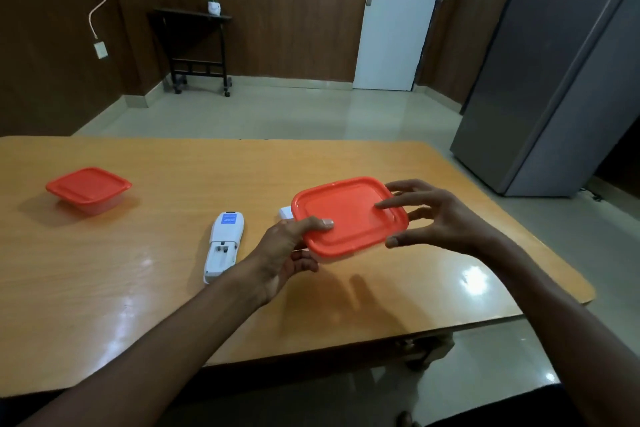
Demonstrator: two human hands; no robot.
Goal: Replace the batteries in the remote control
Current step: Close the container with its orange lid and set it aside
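Note:
A white remote control [223,243] lies face down on the wooden table [138,288], its battery compartment uncovered and empty. A small white piece [285,212], probably the battery cover, peeks out behind an orange-lidded container [349,215]. My left hand [291,253] grips that container's near-left corner, thumb on the lid and fingers underneath. My right hand [436,215] is at its right side with fingers spread, fingertips touching the lid's edge. The container's contents are hidden.
A second orange-lidded container [88,188] sits at the table's far left. A grey refrigerator [554,80] stands to the right, beyond the table's corner. A white door [398,17] and a small black side table [194,45] are across the room.

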